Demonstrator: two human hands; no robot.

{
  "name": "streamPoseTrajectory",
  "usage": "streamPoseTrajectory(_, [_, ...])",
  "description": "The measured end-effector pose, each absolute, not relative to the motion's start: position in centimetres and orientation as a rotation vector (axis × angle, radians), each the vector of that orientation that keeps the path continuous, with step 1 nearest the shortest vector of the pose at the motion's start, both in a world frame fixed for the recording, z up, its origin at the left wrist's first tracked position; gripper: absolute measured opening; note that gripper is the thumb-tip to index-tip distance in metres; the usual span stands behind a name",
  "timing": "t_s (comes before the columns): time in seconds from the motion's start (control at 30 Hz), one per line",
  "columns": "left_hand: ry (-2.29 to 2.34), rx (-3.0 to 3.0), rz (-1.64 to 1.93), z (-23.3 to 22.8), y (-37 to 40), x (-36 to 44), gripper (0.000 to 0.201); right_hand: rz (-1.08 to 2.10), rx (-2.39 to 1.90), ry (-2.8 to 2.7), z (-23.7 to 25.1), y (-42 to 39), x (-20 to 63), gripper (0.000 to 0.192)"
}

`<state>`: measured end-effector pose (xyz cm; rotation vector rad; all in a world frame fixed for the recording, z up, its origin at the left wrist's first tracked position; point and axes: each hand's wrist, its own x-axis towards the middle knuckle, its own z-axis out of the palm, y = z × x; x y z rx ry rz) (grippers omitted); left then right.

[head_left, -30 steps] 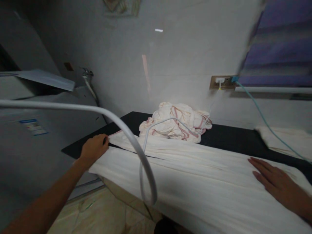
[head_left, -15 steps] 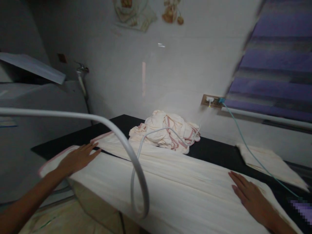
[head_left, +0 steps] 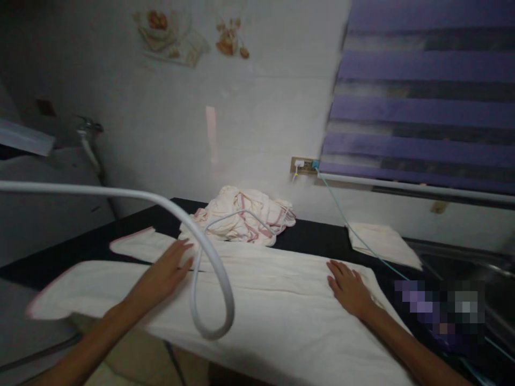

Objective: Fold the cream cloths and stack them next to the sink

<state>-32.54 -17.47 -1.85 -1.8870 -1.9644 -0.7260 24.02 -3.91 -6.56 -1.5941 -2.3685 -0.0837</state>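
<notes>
A long cream cloth [head_left: 281, 311] with pink edging lies spread along the black tabletop [head_left: 132, 220]. Its left end parts into two flaps with a dark gap between them. My left hand [head_left: 167, 273] rests flat on the cloth near the inner end of that gap, fingers stretched out. Toward the cloth's right end, my right hand [head_left: 349, 287] lies palm down with its fingers extended. Neither hand grips anything. In front of the cloth, a thick pale grey cord [head_left: 219, 268] loops close to the camera, partly covering the view near my left fingertips.
A crumpled heap of cream cloth with pink trim [head_left: 233, 206] sits against the wall. A folded cream cloth [head_left: 382, 244] lies at the right, crossed by a teal cord [head_left: 340, 206] from the wall socket [head_left: 304, 165]. A tap [head_left: 89, 128] is mounted at left.
My left hand has slid rightward along the cloth, from the left flaps toward the middle. My right hand stays flat near the right end. The view has turned right.
</notes>
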Motion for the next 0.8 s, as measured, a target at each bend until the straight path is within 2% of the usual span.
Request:
streamPoseTrajectory(0.13, [-1.813, -2.563, -0.524, -1.1, -19.8, -13.6, 0.058, -0.038, -1.457, -2.306, -3.8, -3.3, 25.0, 0.062])
streamPoseTrajectory(0.23, [-1.568, -3.023, -0.324, 1.2, -21.7, -0.2, 0.059, 0.012, -1.532, -2.313, -1.2, -1.9, 27.7, 0.055])
streamPoseTrajectory(0.37, [-1.502, -3.081, -0.525, 1.7, -20.9, 12.3, 0.06, 0.045, -1.69, -2.291, 0.9, -0.1, 31.4, 0.048])
streamPoseTrajectory(0.47, [-1.532, -3.012, -0.531, -1.1, -19.6, 17.0, 0.06, 0.067, -1.792, -2.274, 1.0, 0.3, 32.5, 0.041])
streamPoseTrajectory(0.57, [-1.485, -2.959, -0.454, -3.5, -19.0, 18.1, 0.06, 0.104, -1.847, -2.265, 0.5, 0.0, 32.1, 0.033])
streamPoseTrajectory(0.67, [-1.405, -2.984, -0.354, -3.7, -18.5, 17.4, 0.061, 0.121, -1.888, -2.206, 0.4, -0.7, 31.3, 0.034])
streamPoseTrajectory(0.8, [-1.416, -2.897, -0.621, -2.6, -18.0, 16.9, 0.054, 0.128, -1.887, -2.127, 1.0, -1.4, 31.0, 0.034])
